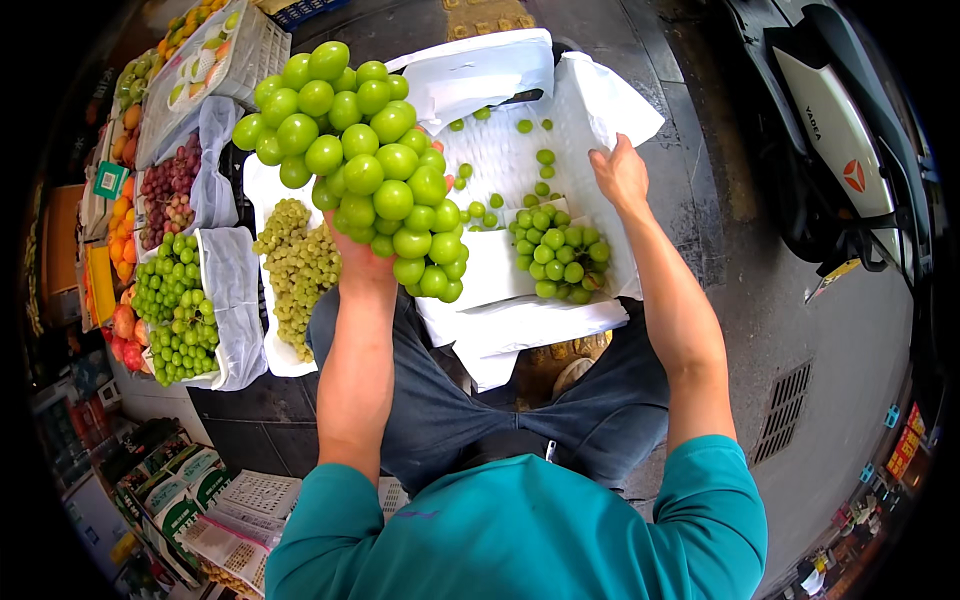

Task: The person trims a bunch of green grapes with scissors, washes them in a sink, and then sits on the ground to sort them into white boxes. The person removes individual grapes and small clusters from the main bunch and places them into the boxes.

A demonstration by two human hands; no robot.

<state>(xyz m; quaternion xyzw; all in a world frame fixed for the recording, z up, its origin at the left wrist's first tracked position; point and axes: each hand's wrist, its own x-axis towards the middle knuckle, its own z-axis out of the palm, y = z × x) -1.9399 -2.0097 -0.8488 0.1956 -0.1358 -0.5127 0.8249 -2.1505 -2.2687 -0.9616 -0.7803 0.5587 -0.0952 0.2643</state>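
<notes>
My left hand (367, 262) holds up a large bunch of green grapes (375, 176), which hides most of its fingers. My right hand (621, 174) is at the right side of a white paper-lined box (626, 259), with thumb and fingers at the white lining paper (607, 97). Inside the box, a smaller bunch of green grapes (559, 255) lies at the near right, and several loose green grapes (545, 157) are scattered over the bottom. Just left of the box, partly behind my left forearm, small yellow-green grapes (296, 262) lie in a white foam tray (289, 364).
At the left stand a container of green grapes (180, 300), red grapes (171, 187) and a white plastic crate (262, 56) of fruit. A parked scooter (840, 142) is at the right, near a floor grate (782, 412). Printed cartons (184, 502) stand at the lower left.
</notes>
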